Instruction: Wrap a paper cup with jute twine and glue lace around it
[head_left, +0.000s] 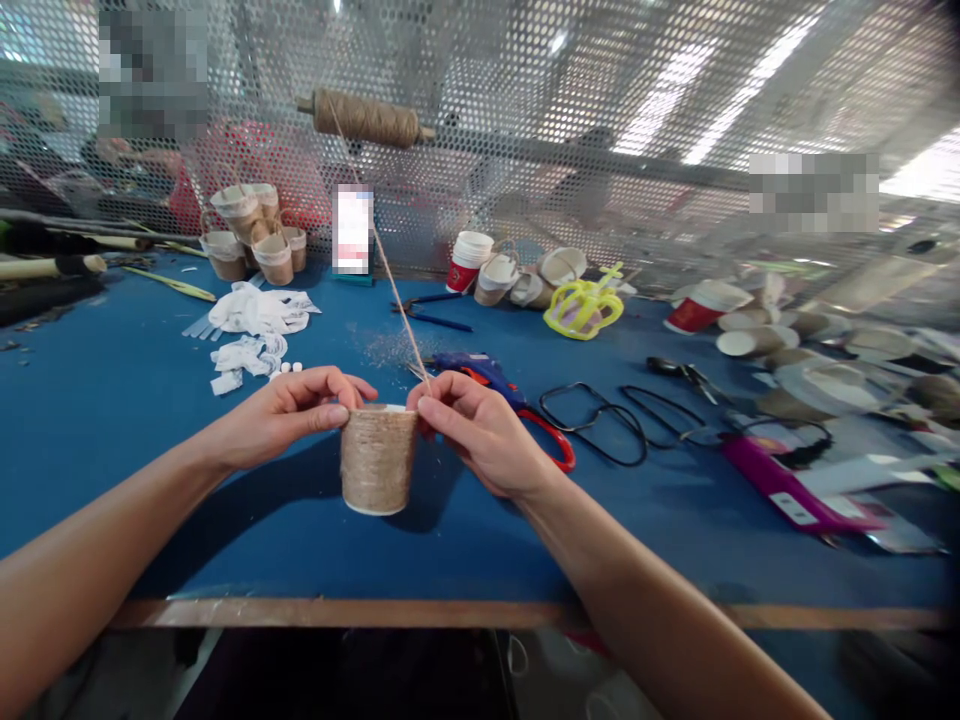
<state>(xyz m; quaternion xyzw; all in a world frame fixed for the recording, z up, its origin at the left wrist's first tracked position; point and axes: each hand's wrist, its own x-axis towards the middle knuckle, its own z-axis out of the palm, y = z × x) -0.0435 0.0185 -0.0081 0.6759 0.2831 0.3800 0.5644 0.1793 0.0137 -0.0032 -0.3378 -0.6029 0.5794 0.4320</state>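
Between my hands, above the blue table, is a paper cup [378, 462] wrapped nearly all over in brown twine, with a pale rim showing at top and bottom. My left hand [304, 405] pinches the cup's upper left edge between thumb and fingers. At the upper right edge, my right hand [480, 425] is closed on the twine [397, 290], its thumb beside the rim. That strand runs taut up to a twine spool [367, 118] on a rod against the perforated screen. Whether the right fingers also grip the cup is hard to see.
Beyond my right hand lie a blue glue gun [480, 372], red-handled scissors [551, 440] and a black cable [600, 430]. White lace [259, 310] lies left, with finished small baskets [240, 225] behind. Pliers [431, 312], red cups [469, 262] and a yellow crown-shaped piece [583, 305] stand farther back.
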